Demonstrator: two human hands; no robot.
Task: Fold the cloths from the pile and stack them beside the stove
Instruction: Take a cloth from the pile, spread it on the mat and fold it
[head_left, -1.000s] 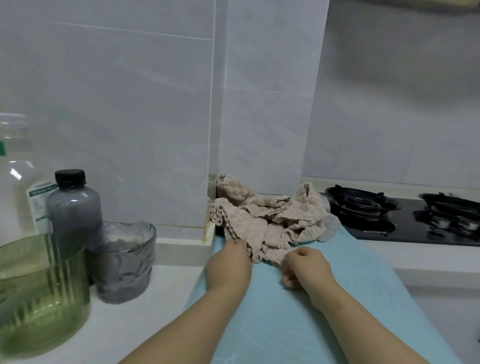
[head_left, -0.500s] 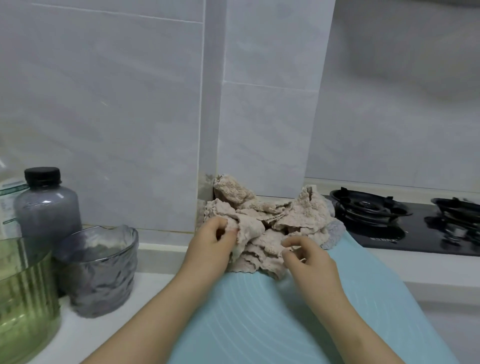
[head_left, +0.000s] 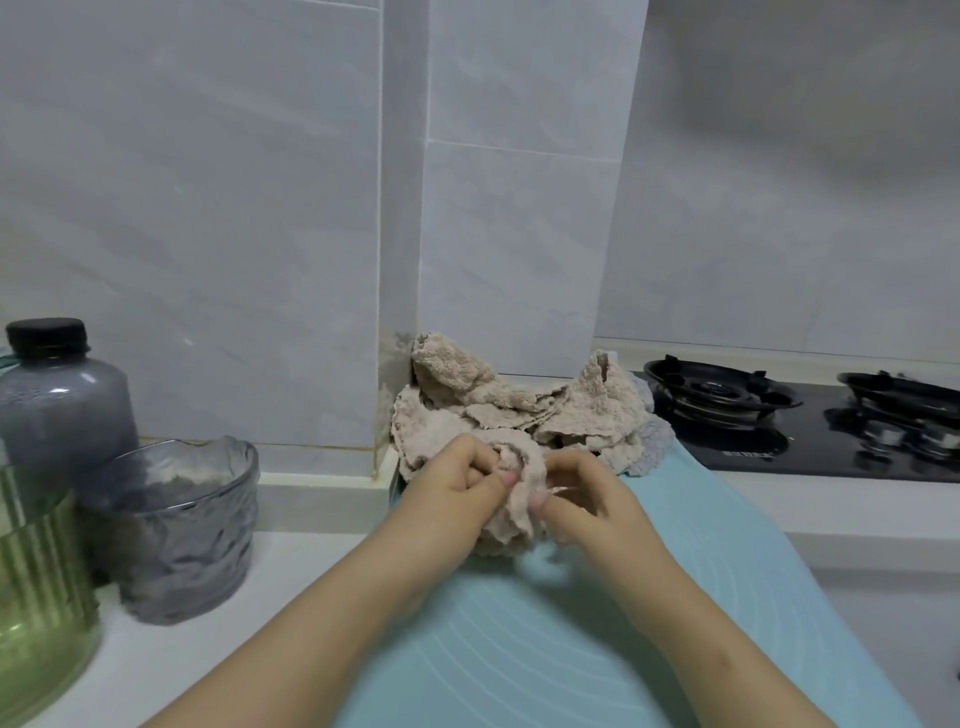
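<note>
Pinching one crumpled beige cloth (head_left: 511, 512) from either side, the two hands are meeting at the near edge of the pile (head_left: 519, 410). The left hand (head_left: 460, 480) is curling its fingers round the left fold of the cloth, thumb and fingertips pressing into the fabric. The right hand (head_left: 587, 501) is gripping the right fold in the same way, with its fingers bent tightly. The cloth is hanging bunched between them, its scalloped lower edge drooping towards the mat (head_left: 571, 649); whether it is touching the mat I cannot tell.

Behind the hands the pile is lying rumpled at the far end of the pale blue mat, leaning against the corner of the tiled wall (head_left: 208, 208). A grey-blue cloth (head_left: 649, 449) is showing at the right edge of the pile. Just to the right of it the black stove (head_left: 779, 421) is sitting with two burners in view, the nearer one close beside the pile.

The mat is covering the middle of the white bench (head_left: 208, 639), and both forearms are reaching over it. On the left part of the bench a grey rippled glass tumbler (head_left: 187, 525) is standing. A dark bottle (head_left: 57, 405) with a black cap is standing just behind it. A green ribbed container (head_left: 36, 597) is standing in front of the bottle, at the picture's left edge.
</note>
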